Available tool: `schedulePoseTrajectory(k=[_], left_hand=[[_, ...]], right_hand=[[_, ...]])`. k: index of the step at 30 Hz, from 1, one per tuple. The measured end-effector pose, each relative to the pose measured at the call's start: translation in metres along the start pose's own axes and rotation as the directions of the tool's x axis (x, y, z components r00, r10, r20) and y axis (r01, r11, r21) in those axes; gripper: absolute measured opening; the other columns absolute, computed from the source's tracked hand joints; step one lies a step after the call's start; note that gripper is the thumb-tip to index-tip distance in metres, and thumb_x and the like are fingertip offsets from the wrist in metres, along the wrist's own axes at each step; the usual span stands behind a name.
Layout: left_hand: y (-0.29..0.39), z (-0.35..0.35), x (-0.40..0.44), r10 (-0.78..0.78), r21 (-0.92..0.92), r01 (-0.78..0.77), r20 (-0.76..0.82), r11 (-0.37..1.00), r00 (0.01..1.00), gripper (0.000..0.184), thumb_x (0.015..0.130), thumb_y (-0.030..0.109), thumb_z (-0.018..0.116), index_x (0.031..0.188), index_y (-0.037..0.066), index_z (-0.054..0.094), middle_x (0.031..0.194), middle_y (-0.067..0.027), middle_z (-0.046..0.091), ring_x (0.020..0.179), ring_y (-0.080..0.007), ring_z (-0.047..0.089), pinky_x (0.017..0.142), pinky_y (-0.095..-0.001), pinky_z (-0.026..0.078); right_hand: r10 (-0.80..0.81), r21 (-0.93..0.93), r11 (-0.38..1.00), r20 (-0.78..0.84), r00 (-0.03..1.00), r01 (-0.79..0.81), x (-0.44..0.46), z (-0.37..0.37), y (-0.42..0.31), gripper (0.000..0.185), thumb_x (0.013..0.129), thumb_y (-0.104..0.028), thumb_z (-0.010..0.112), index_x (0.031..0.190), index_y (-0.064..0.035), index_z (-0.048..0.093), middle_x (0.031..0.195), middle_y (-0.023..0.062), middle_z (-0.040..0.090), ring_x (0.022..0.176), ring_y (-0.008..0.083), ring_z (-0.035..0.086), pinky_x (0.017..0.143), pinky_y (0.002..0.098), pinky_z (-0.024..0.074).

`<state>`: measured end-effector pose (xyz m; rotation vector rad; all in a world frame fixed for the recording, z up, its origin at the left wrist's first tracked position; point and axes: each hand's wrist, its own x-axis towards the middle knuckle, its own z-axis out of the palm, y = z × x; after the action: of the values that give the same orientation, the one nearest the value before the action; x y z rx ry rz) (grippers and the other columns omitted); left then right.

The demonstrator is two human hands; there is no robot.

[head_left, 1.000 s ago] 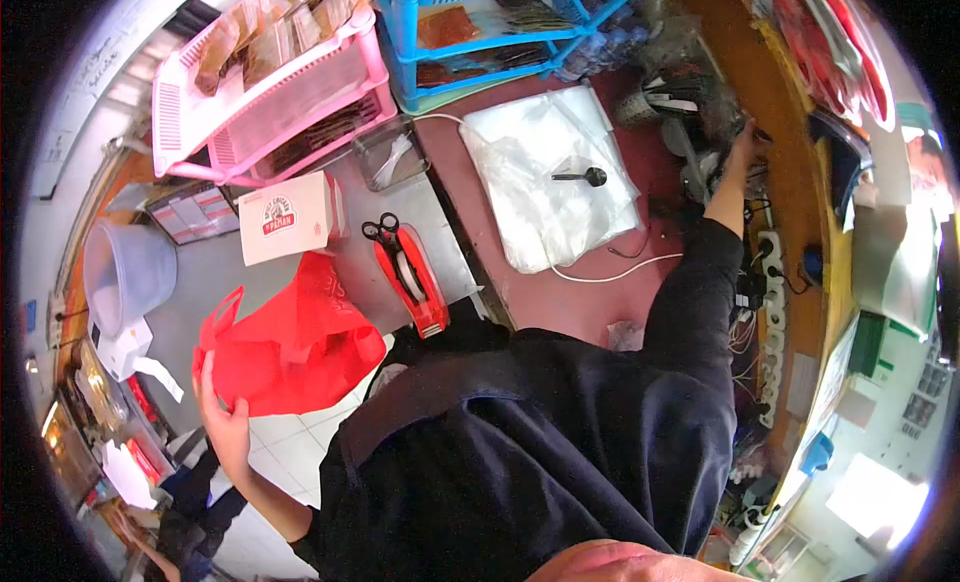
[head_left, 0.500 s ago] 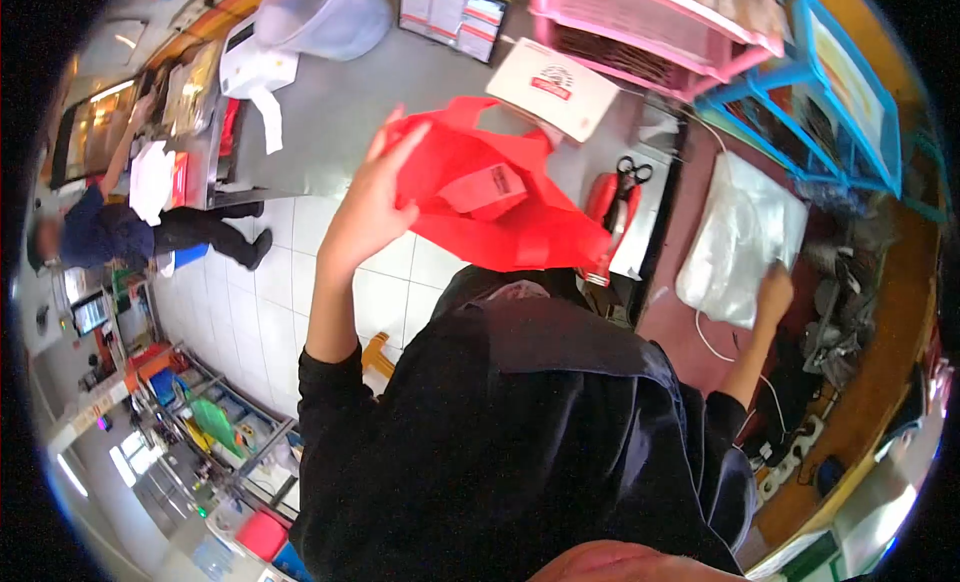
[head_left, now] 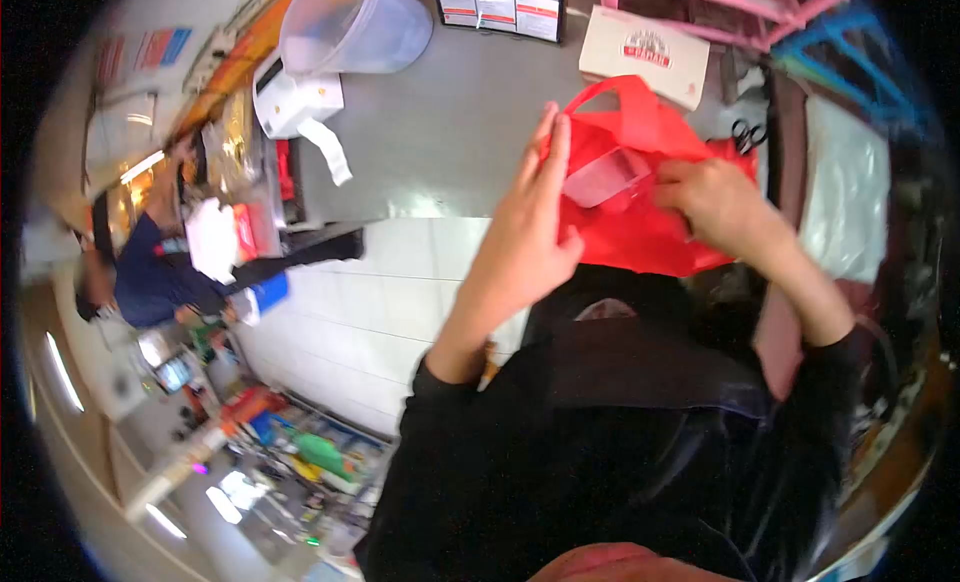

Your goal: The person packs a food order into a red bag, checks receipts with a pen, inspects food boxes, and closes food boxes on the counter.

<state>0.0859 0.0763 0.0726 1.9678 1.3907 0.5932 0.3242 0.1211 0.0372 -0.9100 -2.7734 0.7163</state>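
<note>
A red bag (head_left: 640,237) with loop handles hangs in front of my body, its mouth facing up. Inside it a small pale box (head_left: 606,177) shows in part. My left hand (head_left: 535,222) grips the bag's left edge, with fingers along its side. Over the bag's right part is my right hand (head_left: 715,207), its fingers curled together at the opening; what they hold, if anything, is hidden. Just beyond the bag a white printed box (head_left: 643,57) lies on the grey counter. Black scissors (head_left: 748,136) lie to the right of the bag.
On the grey counter (head_left: 430,152) stand a clear plastic tub (head_left: 355,27), a label printer (head_left: 297,100) and a framed sheet (head_left: 500,7). Pink racks (head_left: 740,12) and a blue rack (head_left: 855,67) are at upper right, plastic bags (head_left: 845,187) below. Another person (head_left: 150,272) stands far left.
The view has swung left. My right hand has come from the plastic bags on the right to the red bag's opening. My left hand still holds the bag, now raised in front of me.
</note>
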Motion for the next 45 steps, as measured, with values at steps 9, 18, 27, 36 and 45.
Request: schedulePoseTrajectory(k=[9,18,27,36,45], left_hand=[[-0.011,0.004,-0.007,0.079,-0.035,-0.079,0.004,0.996,0.997,0.095,0.063,-0.010,0.060,0.149,0.009,0.022,0.153,-0.0182,0.023,0.137,-0.0336,0.032,0.086,-0.0316,0.053],[-0.008,0.007,-0.011,0.062,-0.093,-0.063,-0.011,0.994,0.998,0.095,0.062,-0.007,0.063,0.148,0.006,0.023,0.151,-0.0201,0.026,0.137,-0.0341,0.032,0.101,-0.0354,0.042],[-0.012,0.006,-0.011,0.114,-0.022,-0.116,-0.055,0.993,0.992,0.096,0.061,-0.005,0.066,0.147,0.003,0.025,0.150,-0.0202,0.028,0.137,-0.0332,0.033,0.109,-0.0382,0.032],[-0.011,0.004,-0.011,0.035,0.022,-0.034,-0.063,0.999,0.997,0.093,0.064,-0.003,0.067,0.147,0.003,0.026,0.147,-0.0217,0.033,0.134,-0.0339,0.036,0.107,-0.0385,0.035],[-0.004,0.001,-0.012,0.059,0.200,-0.052,-0.027,0.978,0.998,0.091,0.065,-0.001,0.068,0.146,0.006,0.027,0.141,-0.0189,0.038,0.123,-0.0364,0.046,0.092,-0.0399,0.048]], right_hand=[[0.253,-0.475,0.860,0.077,0.964,-0.188,-0.020,0.043,-0.008,0.009,0.073,-0.010,0.059,0.073,-0.0047,0.066,0.095,0.0162,0.065,0.072,0.0249,0.068,0.058,0.0348,0.0549],[0.097,-0.438,0.898,0.129,0.987,-0.031,0.005,0.041,0.008,0.013,0.076,-0.011,0.058,0.082,-0.0049,0.068,0.089,0.0116,0.066,0.074,0.0253,0.068,0.062,0.0374,0.0556],[0.315,-0.428,0.882,0.220,0.923,-0.199,0.026,0.052,0.023,0.035,0.090,-0.015,0.047,0.124,-0.0124,0.055,0.094,0.0122,0.067,0.086,0.0309,0.067,0.070,0.0415,0.0553],[0.449,-0.274,0.890,0.400,0.799,-0.363,-0.035,0.037,-0.004,0.058,0.082,-0.020,0.062,0.133,-0.0026,0.042,0.111,0.0211,0.059,0.092,0.0345,0.063,0.076,0.0449,0.0511],[0.419,-0.318,0.893,0.323,0.849,-0.319,-0.052,0.038,-0.010,0.061,0.075,-0.007,0.060,0.134,-0.0020,0.042,0.079,0.0158,0.064,0.073,0.0302,0.065,0.064,0.0397,0.0513]])
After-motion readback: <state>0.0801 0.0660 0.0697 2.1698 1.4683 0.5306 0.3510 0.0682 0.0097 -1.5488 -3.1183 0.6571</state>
